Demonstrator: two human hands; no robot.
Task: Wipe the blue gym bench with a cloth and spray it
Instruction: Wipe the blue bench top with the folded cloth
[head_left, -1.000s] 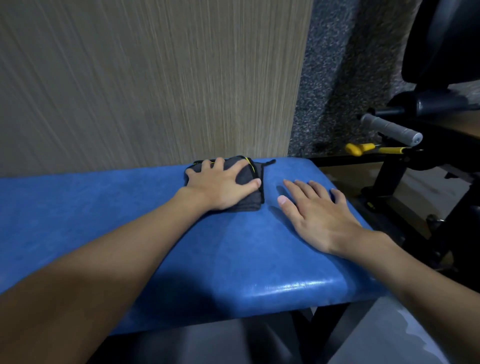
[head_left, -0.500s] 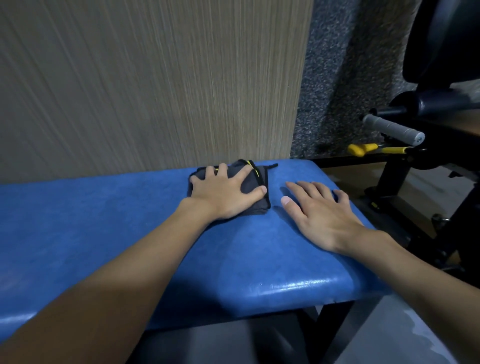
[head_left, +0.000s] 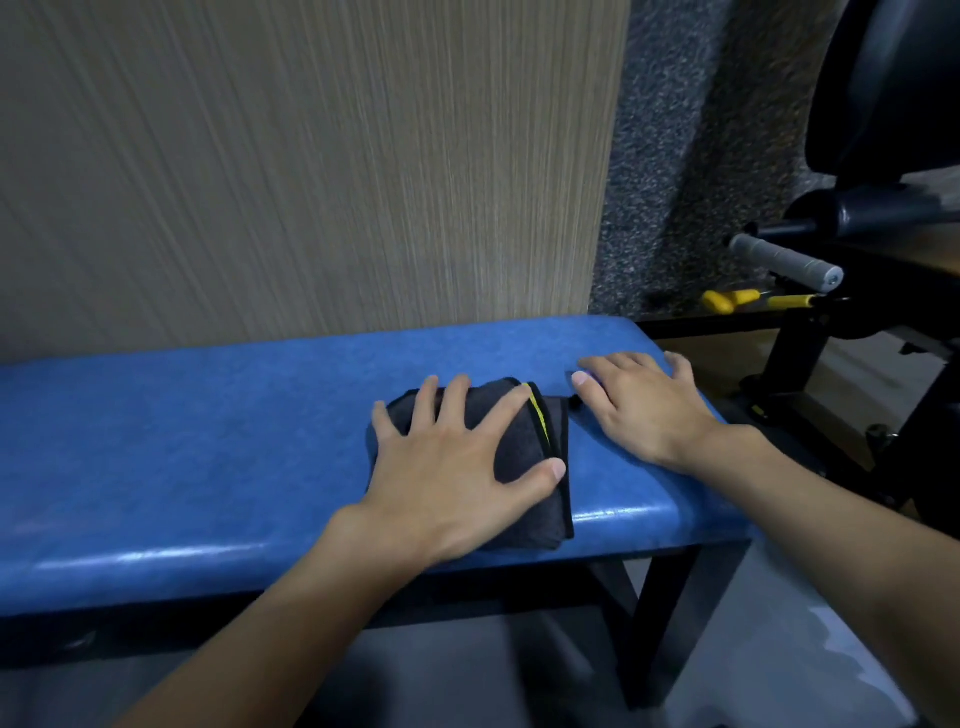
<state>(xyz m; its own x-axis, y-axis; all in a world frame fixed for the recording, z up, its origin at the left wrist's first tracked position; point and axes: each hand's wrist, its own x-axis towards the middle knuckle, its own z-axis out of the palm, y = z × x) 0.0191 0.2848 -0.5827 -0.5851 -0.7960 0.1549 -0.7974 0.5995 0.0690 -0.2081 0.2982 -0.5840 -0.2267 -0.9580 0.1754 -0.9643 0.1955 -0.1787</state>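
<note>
**Left hand flat on the cloth, right hand flat on the bench**

The folded dark cloth (head_left: 524, 452), edged with a yellow stripe, lies on the blue bench (head_left: 182, 441) towards its right end, reaching almost to the near edge. The left hand (head_left: 452, 467) presses on top of it, fingers (head_left: 498, 415) straight and spread. Just right of the cloth, the right hand (head_left: 644, 410) rests palm down on the padding with its fingers open, holding nothing. A beige panelled wall (head_left: 311, 156) stands behind; a grey-handled black machine (head_left: 784, 262) sits far right.
</note>
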